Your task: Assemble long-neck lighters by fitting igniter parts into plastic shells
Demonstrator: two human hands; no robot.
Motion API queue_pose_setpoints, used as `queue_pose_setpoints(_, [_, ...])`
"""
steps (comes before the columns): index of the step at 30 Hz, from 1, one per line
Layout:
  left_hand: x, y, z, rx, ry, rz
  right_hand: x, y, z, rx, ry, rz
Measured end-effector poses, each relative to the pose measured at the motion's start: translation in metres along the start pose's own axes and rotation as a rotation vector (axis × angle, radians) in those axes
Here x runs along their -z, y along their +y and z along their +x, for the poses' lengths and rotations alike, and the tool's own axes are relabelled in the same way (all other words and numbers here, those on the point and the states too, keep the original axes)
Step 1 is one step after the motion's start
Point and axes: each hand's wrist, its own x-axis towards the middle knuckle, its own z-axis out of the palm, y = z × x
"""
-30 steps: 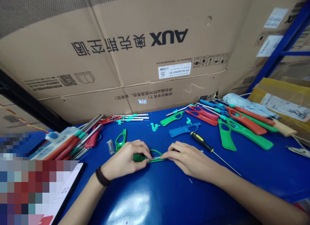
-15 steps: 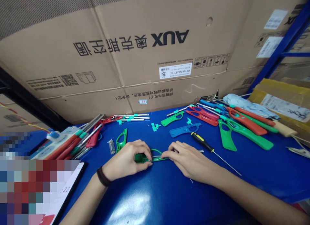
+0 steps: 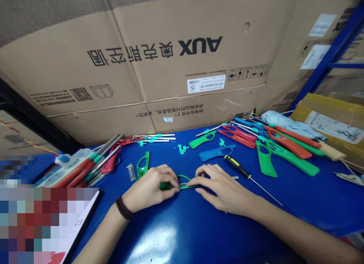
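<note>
Green plastic handle piece (image 3: pixel 187 187) shows against the blue bench (image 3: pixel 227 237), pinched at one end by the fingers of the left hand (image 3: pixel 155 186); those of the right hand (image 3: pixel 223 186), slightly parted, meet its other end (whether gripping, I cannot tell), near a screwdriver (image 3: pixel 237 167).

Free room on blue tabletop (image 3: pixel 204 235) btwn forearms (image 3: pixel 284 220), w/ screwdriver (image 3: pixel 236 166) as obstacle beside R hand (image 3: pixel 223 188), carton (image 3: pixel 159 85) behind.

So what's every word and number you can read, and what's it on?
"AUX 奥克斯空调": upside down, big brown cardboard box.
"师傅您辛苦了!请在搬运时对我温柔些,谢谢您!": same box, upside down.
"KFR-46G/BpR3AES1(B1)", "25": upside down, white rectangular paper label.
"32", probably: small blue-edged sticker.
"23": white black-edged screen.
Other print: too small, blurred or cut off.
</note>
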Motion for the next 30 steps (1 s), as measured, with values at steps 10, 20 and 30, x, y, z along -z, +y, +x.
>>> queue_pose_setpoints(10, [-0.008, 0.001, 0.001, 0.017, 0.073, -0.011, 0.013, 0.002, 0.038, -0.099, -0.168, 0.091])
queue_pose_setpoints(20, [-0.018, 0.003, 0.003, -0.026, 0.113, -0.042, 0.007, 0.014, 0.033, -0.030, -0.160, 0.219])
queue_pose_setpoints(30, [-0.020, 0.002, 0.003, -0.030, 0.130, -0.053, 0.009, 0.017, 0.032, 0.022, -0.179, 0.307])
